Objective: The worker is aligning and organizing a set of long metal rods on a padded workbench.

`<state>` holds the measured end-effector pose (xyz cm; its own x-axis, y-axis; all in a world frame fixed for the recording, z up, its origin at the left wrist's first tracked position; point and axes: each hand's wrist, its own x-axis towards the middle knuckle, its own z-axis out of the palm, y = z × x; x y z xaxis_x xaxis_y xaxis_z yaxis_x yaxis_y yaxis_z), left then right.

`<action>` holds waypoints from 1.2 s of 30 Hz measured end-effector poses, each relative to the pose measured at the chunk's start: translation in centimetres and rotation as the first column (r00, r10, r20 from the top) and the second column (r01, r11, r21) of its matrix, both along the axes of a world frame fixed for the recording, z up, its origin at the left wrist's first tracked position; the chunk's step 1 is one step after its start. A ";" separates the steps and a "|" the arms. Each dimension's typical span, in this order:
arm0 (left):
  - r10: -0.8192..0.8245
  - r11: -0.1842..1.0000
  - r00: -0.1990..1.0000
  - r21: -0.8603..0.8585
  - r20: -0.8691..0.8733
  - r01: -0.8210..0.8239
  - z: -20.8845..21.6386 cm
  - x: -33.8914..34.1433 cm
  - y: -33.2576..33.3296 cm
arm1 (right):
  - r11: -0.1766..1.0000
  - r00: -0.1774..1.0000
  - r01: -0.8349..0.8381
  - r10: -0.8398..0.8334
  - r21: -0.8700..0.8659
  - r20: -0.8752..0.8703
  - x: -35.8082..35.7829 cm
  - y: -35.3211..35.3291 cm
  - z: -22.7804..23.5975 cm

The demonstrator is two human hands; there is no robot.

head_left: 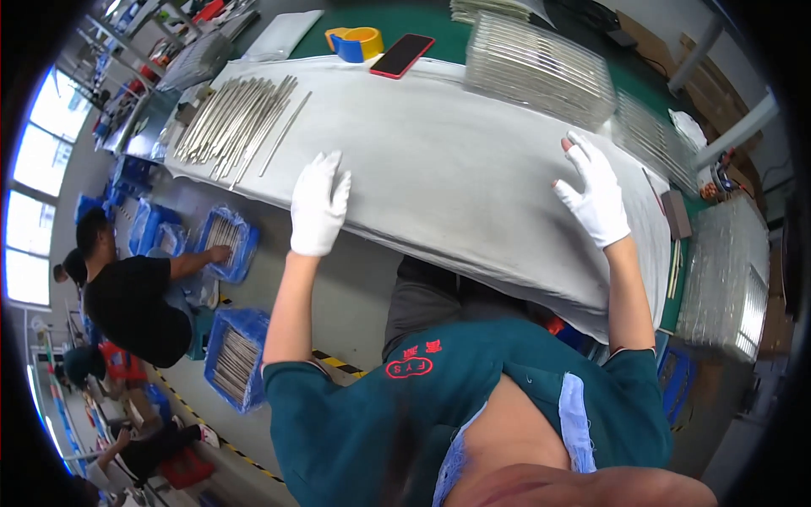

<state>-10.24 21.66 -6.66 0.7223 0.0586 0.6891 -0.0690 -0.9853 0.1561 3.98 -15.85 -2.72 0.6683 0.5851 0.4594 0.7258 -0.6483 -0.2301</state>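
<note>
My left hand (pixel 319 204), in a white glove, is over the near left edge of the cloth-covered table (pixel 448 160). Its fingers are stretched out and it holds nothing. On the right side of the cloth, my right hand (pixel 596 193) wears a white glove with bare fingertips showing. Its thumb stands apart from the fingers, with nothing between them. A pile of thin silvery rods (pixel 232 125) lies beyond my left hand, at the table's far left. One single rod (pixel 285 133) lies just right of that pile, apart from my hand.
A red-edged phone (pixel 403 56) and a yellow-and-blue tape roll (pixel 355 44) lie at the back. Clear plastic trays (pixel 541 69) are stacked back right, with another stack (pixel 725 279) at right. On the left, a person (pixel 135 296) reaches into a blue crate (pixel 242 264) of rods.
</note>
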 end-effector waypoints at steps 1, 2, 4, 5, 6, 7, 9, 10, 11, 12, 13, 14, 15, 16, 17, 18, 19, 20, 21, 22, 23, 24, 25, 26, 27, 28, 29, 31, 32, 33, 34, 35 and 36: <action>0.007 0.997 0.998 0.072 -0.068 -0.002 0.0 1.5 2.3 | 0.999 0.999 -0.016 0.017 -0.028 0.033 0.0 0.6 -0.5; 0.032 0.996 0.997 0.080 -0.068 -0.026 0.1 2.4 4.8 | 0.999 0.999 -0.041 0.042 -0.019 0.034 0.0 1.1 -1.2; 0.239 0.920 0.950 0.361 -0.202 -0.155 0.0 4.2 9.8 | 1.000 1.000 -0.010 0.010 -0.009 0.007 0.5 0.7 -2.5; 0.347 0.897 0.904 0.371 -0.249 -0.242 -0.7 4.5 12.9 | 1.000 1.000 -0.030 0.030 -0.004 0.006 0.8 0.5 -3.1; 0.439 0.868 0.850 0.381 -0.292 -0.318 -1.1 5.0 15.5 | 0.996 0.995 0.004 0.005 0.093 -0.097 1.1 0.1 -3.5; 0.505 0.853 0.778 0.354 -0.374 -0.383 -0.6 5.5 16.9 | 0.982 0.978 0.052 -0.014 0.182 -0.206 1.3 -0.4 -4.0; 0.582 0.812 0.711 0.330 -0.395 -0.481 -1.2 6.2 19.8 | 0.977 0.978 0.079 -0.037 0.199 -0.205 1.9 -1.0 -4.5; 0.597 0.802 0.700 0.290 -0.392 -0.522 -1.4 6.0 21.1 | 0.970 0.977 0.105 -0.059 0.218 -0.206 2.0 -0.9 -4.6; 0.608 0.794 0.659 0.328 -0.442 -0.512 -2.0 5.8 22.7 | 0.963 0.966 0.130 -0.069 0.237 -0.250 2.0 -0.6 -4.4; 0.615 0.789 0.618 0.358 -0.491 -0.500 -2.7 5.6 23.9 | 0.963 0.967 0.115 -0.053 0.242 -0.249 2.0 -0.4 -4.4; 0.626 0.765 0.543 0.309 -0.560 -0.565 -1.9 6.9 20.8 | 0.956 0.954 0.154 -0.079 0.249 -0.288 2.1 -0.8 -4.6; 0.604 0.784 0.532 0.322 -0.593 -0.531 -2.2 7.9 20.3 | 0.948 0.939 0.191 -0.102 0.255 -0.327 2.3 -1.0 -4.9; 0.548 0.819 0.560 0.261 -0.621 -0.511 -1.9 7.7 20.2 | 0.951 0.936 0.191 -0.102 0.243 -0.338 2.3 -1.2 -4.8; 0.489 0.849 0.587 0.197 -0.645 -0.490 -1.8 7.2 20.0 | 0.953 0.936 0.183 -0.094 0.241 -0.340 2.3 -1.1 -4.9; 0.493 0.845 0.581 0.197 -0.647 -0.497 -1.8 6.7 19.9 | 0.949 0.929 0.193 -0.096 0.248 -0.359 2.3 -1.1 -5.0; 0.447 0.879 0.617 0.191 -0.648 -0.436 -1.7 6.4 19.5 | 0.945 0.921 0.209 -0.103 0.253 -0.375 2.3 -1.1 -5.0; 0.398 0.909 0.649 0.185 -0.648 -0.373 -1.7 6.0 19.0 | 0.946 0.921 0.207 -0.102 0.251 -0.375 2.4 -1.2 -5.2; 0.397 0.909 0.649 0.182 -0.649 -0.375 -1.8 5.6 18.3 | 0.935 0.925 0.200 -0.081 0.293 -0.371 2.6 -1.5 -5.5; 0.368 0.924 0.677 0.174 -0.637 -0.339 -1.5 5.4 16.8 | 0.921 0.930 0.193 -0.061 0.338 -0.364 2.7 -1.6 -5.7; 0.334 0.940 0.704 0.163 -0.626 -0.301 -1.4 5.5 15.2 | 0.922 0.930 0.193 -0.064 0.335 -0.362 2.7 -1.5 -5.7; 0.345 0.938 0.672 0.211 -0.655 -0.277 -1.1 5.7 13.6 | 0.916 0.923 0.212 -0.073 0.341 -0.378 2.7 -1.5 -5.7; 0.347 0.937 0.673 0.209 -0.653 -0.280 -1.1 5.5 12.3 | 0.909 0.916 0.224 -0.074 0.351 -0.393 2.7 -1.4 -5.6; 0.329 0.944 0.686 0.217 -0.649 -0.248 -1.3 5.6 11.2 | 0.910 0.918 0.224 -0.076 0.350 -0.390 2.7 -1.5 -5.7; 0.309 0.951 0.699 0.224 -0.645 -0.213 -1.4 5.9 10.4 | 0.907 0.920 0.218 -0.068 0.361 -0.385 2.7 -1.6 -5.9; 0.289 0.956 0.698 0.229 -0.655 -0.182 -1.1 6.0 9.9 | 0.904 0.923 0.210 -0.057 0.373 -0.381 2.7 -1.7 -6.0; 0.288 0.957 0.701 0.229 -0.652 -0.180 -1.1 6.3 10.3 | 0.903 0.924 0.210 -0.059 0.374 -0.377 2.6 -1.6 -5.9; 0.311 0.950 0.729 0.210 -0.609 -0.229 -1.2 7.2 11.3 | 0.896 0.922 0.211 -0.050 0.390 -0.385 2.5 -1.5 -5.8; 0.452 0.892 0.710 0.259 -0.540 -0.371 -0.5 8.0 13.4 | 0.890 0.919 0.206 -0.033 0.407 -0.393 2.4 -1.3 -5.8; 0.525 0.851 0.680 0.304 -0.512 -0.428 -1.1 8.3 15.7 | 0.904 0.929 0.190 -0.040 0.383 -0.367 2.3 -1.2 -5.7; 0.558 0.824 0.647 0.257 -0.519 -0.505 -0.9 8.5 16.5 | 0.916 0.939 0.180 -0.052 0.359 -0.340 2.3 -1.2 -5.7; 0.590 0.788 0.611 0.210 -0.528 -0.579 -1.0 8.6 17.1 | 0.915 0.940 0.180 -0.052 0.362 -0.337 2.3 -1.2 -5.7; 0.592 0.787 0.612 0.211 -0.525 -0.581 -1.4 8.6 17.3 | 0.916 0.939 0.182 -0.053 0.358 -0.341 2.2 -1.1 -5.6; 0.553 0.797 0.579 0.179 -0.600 -0.576 -1.3 8.9 16.4 | 0.918 0.937 0.188 -0.061 0.350 -0.344 2.2 -1.3 -5.6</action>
